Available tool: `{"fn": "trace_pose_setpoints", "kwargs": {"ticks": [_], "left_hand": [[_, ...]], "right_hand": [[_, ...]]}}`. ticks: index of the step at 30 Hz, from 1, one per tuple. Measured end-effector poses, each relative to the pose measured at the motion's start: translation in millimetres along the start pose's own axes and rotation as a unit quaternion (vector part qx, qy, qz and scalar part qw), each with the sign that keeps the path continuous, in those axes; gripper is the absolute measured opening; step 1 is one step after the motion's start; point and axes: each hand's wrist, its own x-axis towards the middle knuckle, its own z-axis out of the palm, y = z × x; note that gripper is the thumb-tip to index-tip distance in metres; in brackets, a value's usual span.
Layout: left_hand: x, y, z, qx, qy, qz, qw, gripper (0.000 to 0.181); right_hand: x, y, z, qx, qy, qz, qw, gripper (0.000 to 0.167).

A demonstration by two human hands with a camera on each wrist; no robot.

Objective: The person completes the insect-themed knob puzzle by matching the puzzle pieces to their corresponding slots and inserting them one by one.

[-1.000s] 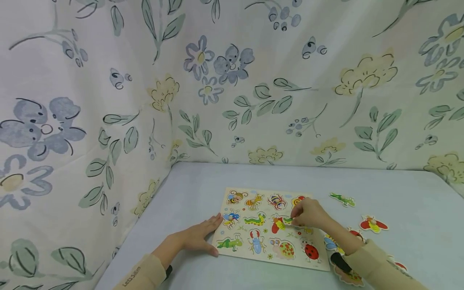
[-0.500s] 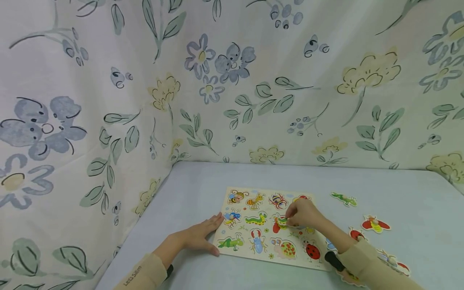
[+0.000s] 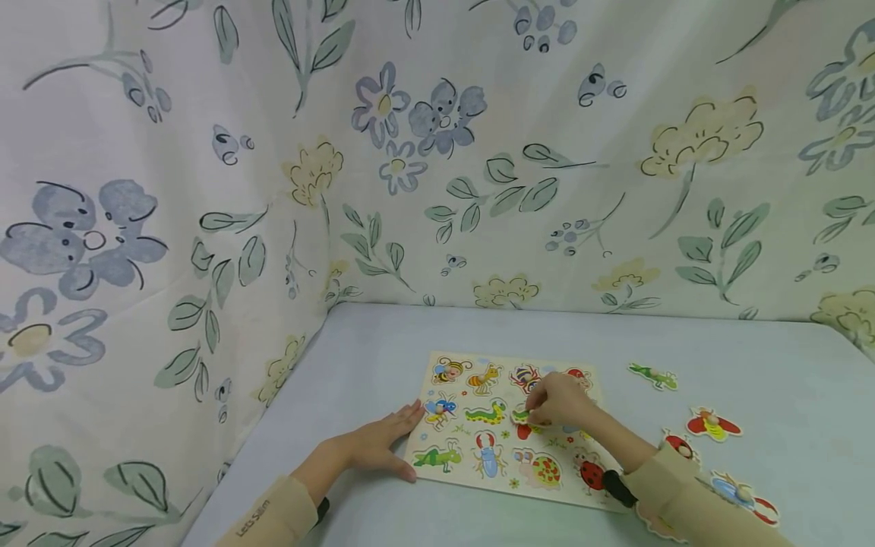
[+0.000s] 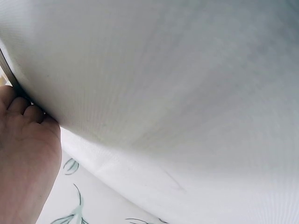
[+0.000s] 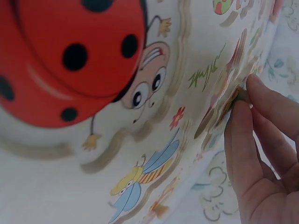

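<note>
A wooden peg puzzle board (image 3: 465,483) with printed insects lies on the table. My left hand (image 3: 372,444) rests at its left edge, fingers extended and touching it; in the left wrist view, only part of this hand (image 4: 28,154) shows. My right hand (image 3: 563,403) pinches a small green puzzle piece (image 3: 519,416), apparently a caterpillar, over the red-winged bug picture in the middle row. In the right wrist view, thumb and fingers (image 5: 243,140) grip its knob, and the piece is seen nearly edge-on close to the board. The hand hides much of the piece.
Loose pieces lie right of the board: a green grasshopper (image 3: 653,376), a red-winged bug (image 3: 713,425), a ladybug (image 3: 680,447) and a blue beetle (image 3: 741,494). Another piece (image 3: 659,526) is partly under the right sleeve. A floral curtain (image 3: 437,228) stands behind the table.
My right hand has moved left across the board with the green piece, from beside the red-winged bug picture to over it. The left hand stays at the board's edge.
</note>
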Motion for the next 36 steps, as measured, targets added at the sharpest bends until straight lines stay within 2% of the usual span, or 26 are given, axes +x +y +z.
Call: {"fn": "trace_pose_setpoints", "kwargs": {"ticks": [3,13,20,36], "left_hand": [[0.5,-1.3,0.4,0.001,-0.001,-0.004,1.0000,0.107],[-0.1,-1.6,-1.1,0.003,-0.002,-0.001,1.0000,0.107],[0.1,-1.2,-2.1,0.003,-0.004,-0.001,1.0000,0.105],[-1.2,1.9,-1.3,0.004,-0.003,-0.007,1.0000,0.105]], "right_hand": [[3.2,-3,3,0.005,-0.005,-0.013,0.9999,0.013],[15.0,-18,14,0.015,-0.019,-0.010,0.9997,0.012],[21.1,-22,23,0.015,-0.016,-0.043,0.9989,0.013],[29.5,-33,35,0.013,-0.018,-0.021,0.9995,0.017]]}}
